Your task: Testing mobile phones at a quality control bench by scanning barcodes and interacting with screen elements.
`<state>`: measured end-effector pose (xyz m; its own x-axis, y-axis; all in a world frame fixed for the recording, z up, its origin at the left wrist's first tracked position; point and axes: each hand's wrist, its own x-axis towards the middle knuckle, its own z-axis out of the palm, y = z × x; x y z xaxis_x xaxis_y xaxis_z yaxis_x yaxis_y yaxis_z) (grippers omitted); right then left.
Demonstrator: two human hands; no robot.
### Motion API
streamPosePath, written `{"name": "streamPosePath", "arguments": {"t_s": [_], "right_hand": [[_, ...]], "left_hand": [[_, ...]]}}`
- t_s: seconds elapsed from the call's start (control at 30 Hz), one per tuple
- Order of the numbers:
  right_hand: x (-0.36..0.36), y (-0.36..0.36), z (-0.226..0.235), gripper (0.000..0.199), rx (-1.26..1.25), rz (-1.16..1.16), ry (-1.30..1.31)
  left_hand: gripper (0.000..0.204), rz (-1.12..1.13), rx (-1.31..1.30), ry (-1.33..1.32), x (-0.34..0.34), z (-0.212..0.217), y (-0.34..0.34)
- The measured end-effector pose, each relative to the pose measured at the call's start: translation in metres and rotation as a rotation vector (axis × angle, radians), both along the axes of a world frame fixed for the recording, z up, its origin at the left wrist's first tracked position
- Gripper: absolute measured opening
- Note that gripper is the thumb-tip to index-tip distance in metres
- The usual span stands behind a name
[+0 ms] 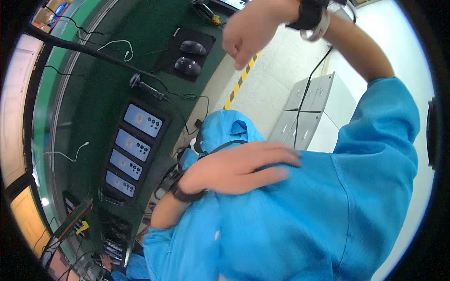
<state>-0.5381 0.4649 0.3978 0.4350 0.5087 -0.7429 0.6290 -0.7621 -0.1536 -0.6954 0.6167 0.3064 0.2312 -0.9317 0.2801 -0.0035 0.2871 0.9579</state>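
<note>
My left hand (234, 168) is spread, palm down, over the front of my blue smock (290, 220). It holds nothing, its fingers are blurred, and a black band circles the wrist. Whether the palm touches the cloth I cannot tell. Raised at the top, my right hand (253, 33) has its fingers curled in, with nothing visible in them; a black band and a white one sit on that wrist. To the left on the green bench, several phones (143, 120) lie in a black tray (164, 122). Two black computer mice (188, 66) rest on a dark mat (171, 49).
A black handheld device (146, 88) with a cable lies above the tray. White cables (75, 157) trail over the green bench top (108, 70). Grey cabinets (307, 110) stand beyond striped floor tape (240, 84). Another person's hand (107, 262) shows at lower left.
</note>
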Motion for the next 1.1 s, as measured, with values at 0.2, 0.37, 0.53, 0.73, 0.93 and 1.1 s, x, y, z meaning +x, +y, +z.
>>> {"name": "streamPosePath", "arguments": {"t_s": [0.2,0.37,0.53,0.73,0.93,1.1], "right_hand": [[0.003,-0.021,-0.078,0.036,0.175,-0.198,0.126],[0.011,-0.048,-0.172,0.027,0.33,0.005,0.204],[-0.035,-0.069,-0.273,0.023,0.64,-0.079,0.215],[-0.083,-0.094,-0.331,0.024,0.487,-0.088,0.456],[-0.068,-0.105,-0.341,0.027,0.262,-0.213,0.543],[-0.058,-0.108,-0.336,0.029,0.163,-0.214,0.564]], "left_hand": [[0.042,-0.618,0.169,0.121,-0.015,-0.001,-0.092],[0.048,-0.831,-0.202,0.112,-0.053,-0.013,-0.134],[0.053,-0.6,0.61,-0.196,-0.037,-0.029,-0.108],[0.036,-0.31,0.116,-0.139,0.015,-0.003,-0.042],[0.027,0.782,0.346,0.607,-0.057,-0.077,0.166],[0.028,1.006,0.613,1.138,-0.23,-0.167,0.238]]}}
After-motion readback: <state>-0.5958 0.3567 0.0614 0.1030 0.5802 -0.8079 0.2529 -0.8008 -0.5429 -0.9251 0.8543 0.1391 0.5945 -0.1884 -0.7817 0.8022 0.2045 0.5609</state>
